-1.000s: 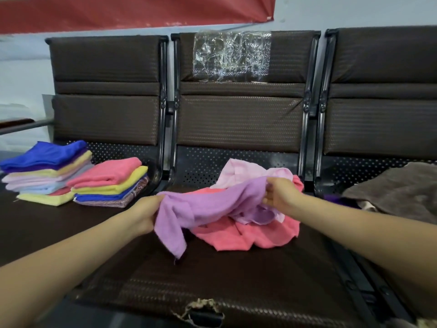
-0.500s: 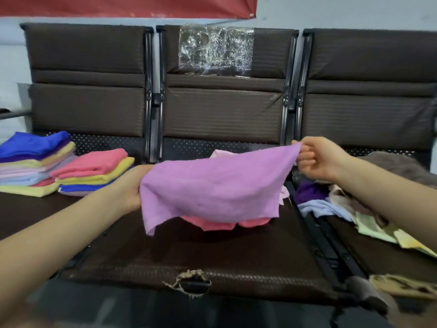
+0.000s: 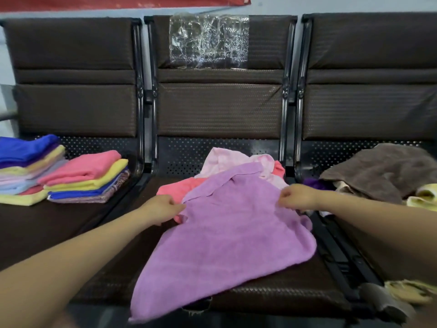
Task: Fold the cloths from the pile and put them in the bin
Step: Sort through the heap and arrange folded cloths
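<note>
A lilac cloth (image 3: 224, 237) lies spread over the middle seat (image 3: 272, 292), its near corner hanging past the front edge. My left hand (image 3: 163, 207) pinches its left edge and my right hand (image 3: 295, 196) pinches its right edge. Under its far end lie a coral cloth (image 3: 176, 188) and a pale pink cloth (image 3: 224, 158). Two stacks of folded cloths (image 3: 87, 176) sit on the left seat. A pile of unfolded cloths topped by a brown one (image 3: 383, 169) rests on the right seat. No bin is in view.
Three dark brown seats stand in a row with black metal frames (image 3: 289, 95) between them. Clear plastic film (image 3: 208, 41) is stuck to the middle backrest. The middle seat's front edge is torn (image 3: 198, 306). Yellow cloths (image 3: 423, 197) lie at the far right.
The lilac cloth was lifted from the heap, stretched in the air between both hands, and now lies lowered flat on the middle seat. Both hands came down and closer together.
</note>
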`<action>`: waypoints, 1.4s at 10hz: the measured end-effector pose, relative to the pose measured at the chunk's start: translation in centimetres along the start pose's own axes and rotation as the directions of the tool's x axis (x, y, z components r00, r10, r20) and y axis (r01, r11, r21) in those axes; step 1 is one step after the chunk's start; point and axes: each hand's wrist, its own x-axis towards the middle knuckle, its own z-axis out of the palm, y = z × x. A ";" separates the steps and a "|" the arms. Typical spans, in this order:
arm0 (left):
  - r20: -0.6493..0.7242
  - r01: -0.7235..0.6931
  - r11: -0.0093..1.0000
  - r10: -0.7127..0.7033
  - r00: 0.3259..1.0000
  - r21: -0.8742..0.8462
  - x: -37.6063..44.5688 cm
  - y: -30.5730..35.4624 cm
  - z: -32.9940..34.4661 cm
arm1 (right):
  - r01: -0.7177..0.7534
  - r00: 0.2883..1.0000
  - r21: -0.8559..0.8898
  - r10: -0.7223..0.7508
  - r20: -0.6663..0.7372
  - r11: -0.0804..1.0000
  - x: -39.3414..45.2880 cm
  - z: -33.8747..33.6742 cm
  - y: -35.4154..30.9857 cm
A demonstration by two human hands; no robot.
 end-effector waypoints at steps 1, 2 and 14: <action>-0.063 -0.098 0.995 0.097 0.993 -0.015 2.6 1.7 0.5 | 0.032 0.987 -0.022 -0.035 -0.156 0.999 2.8 -0.4 -1.5; -0.134 -0.198 0.980 0.200 0.971 0.030 5.3 3.5 1.5 | 0.042 0.969 0.009 -0.038 -0.245 0.999 5.5 -0.1 -2.3; -0.382 -0.337 0.906 0.225 0.896 -0.256 8.0 -0.1 0.8 | 0.306 0.952 0.569 -0.231 -0.202 0.763 7.6 1.3 -9.3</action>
